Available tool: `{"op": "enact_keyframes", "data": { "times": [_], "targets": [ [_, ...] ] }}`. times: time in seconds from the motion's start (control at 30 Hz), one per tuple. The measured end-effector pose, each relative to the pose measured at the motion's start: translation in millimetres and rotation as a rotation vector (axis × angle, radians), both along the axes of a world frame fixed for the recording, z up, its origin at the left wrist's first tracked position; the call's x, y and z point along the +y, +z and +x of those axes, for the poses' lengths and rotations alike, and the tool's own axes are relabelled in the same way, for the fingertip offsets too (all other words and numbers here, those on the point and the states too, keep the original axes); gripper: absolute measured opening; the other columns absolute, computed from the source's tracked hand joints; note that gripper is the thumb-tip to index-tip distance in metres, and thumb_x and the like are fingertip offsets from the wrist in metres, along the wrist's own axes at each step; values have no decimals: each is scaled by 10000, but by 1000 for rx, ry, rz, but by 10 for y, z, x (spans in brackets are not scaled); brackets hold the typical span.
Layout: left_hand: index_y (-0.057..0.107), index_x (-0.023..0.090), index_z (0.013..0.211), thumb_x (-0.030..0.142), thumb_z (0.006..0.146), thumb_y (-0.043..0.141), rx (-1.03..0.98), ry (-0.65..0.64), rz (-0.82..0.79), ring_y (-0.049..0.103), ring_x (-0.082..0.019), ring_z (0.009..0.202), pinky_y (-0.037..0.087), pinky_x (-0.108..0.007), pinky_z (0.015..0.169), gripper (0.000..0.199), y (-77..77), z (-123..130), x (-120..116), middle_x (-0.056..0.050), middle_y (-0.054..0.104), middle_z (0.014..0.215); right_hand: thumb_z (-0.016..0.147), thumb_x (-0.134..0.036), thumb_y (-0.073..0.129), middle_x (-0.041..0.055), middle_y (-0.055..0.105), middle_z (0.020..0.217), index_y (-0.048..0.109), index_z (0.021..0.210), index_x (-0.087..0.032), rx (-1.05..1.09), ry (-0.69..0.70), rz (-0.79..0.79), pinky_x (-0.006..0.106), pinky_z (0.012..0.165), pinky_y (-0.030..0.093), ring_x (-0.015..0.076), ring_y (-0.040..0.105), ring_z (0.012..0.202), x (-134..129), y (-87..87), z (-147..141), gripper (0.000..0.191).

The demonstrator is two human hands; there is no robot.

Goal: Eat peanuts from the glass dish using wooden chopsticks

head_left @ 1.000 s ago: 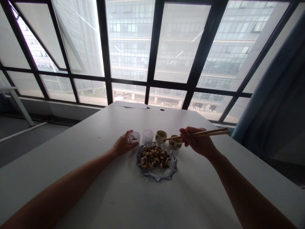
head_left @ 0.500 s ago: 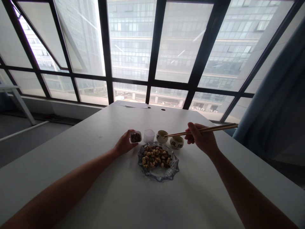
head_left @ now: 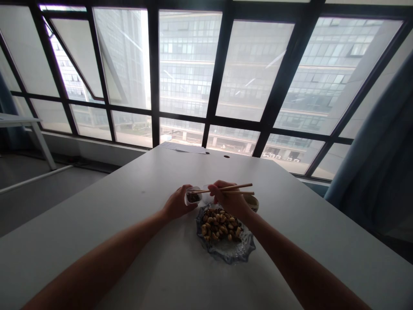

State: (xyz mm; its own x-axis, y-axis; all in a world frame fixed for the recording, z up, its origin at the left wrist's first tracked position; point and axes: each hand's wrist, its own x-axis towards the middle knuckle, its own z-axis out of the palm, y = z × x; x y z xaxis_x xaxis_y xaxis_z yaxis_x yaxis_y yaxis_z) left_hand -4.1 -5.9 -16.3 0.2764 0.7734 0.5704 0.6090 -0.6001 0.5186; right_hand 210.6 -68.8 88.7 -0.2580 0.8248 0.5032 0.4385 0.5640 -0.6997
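My left hand [head_left: 177, 202] is closed on a small clear plastic cup [head_left: 188, 199] with dark bits, perhaps seeds, inside. In my right hand [head_left: 227, 200] is a pair of wooden chopsticks [head_left: 237, 187], their tips over the mouth of that cup. A second clear cup [head_left: 207, 196] stands just right of the first, partly behind my right fingers. Below my right hand sits a scalloped glass dish [head_left: 230, 254] holding pistachio-like nuts [head_left: 221, 224] and other nuts. One cream ceramic cup [head_left: 252, 201] shows past my right wrist; the other ceramic cup is hidden.
Everything stands on a long white table [head_left: 148, 249]. Papers [head_left: 183, 148] lie at its far end, near two dark holes. Tall windows rise behind it, a blue curtain [head_left: 371, 137] hangs at right, and another white table [head_left: 19, 121] is at far left.
My right hand has moved left with the chopsticks, from over the ceramic cups to the plastic cup in my left hand. The view has shifted slightly.
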Motion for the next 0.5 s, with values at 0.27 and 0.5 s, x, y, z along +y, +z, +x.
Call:
{"op": "enact_keyframes", "data": {
  "times": [0.27, 0.5],
  "targets": [
    [504, 189, 1271, 462, 716, 730, 49, 67, -79, 697, -310, 951, 543, -431, 847, 658, 58, 17, -14, -126, 714, 1081, 825, -740, 548, 25, 607, 433, 638, 624, -181, 277, -102, -156, 234, 354, 444, 131, 554, 343, -346, 72, 601, 600],
    [392, 196, 1390, 495, 743, 709, 115, 87, -66, 679, -313, 1017, 456, -477, 964, 780, -26, 1, 65, -104, 721, 1063, 758, -567, 749, 9, 661, 482, 579, 625, -178, 66, 187, -510, 194, 333, 454, 130, 607, 364, -522, 34, 708, 445]
  ]
}}
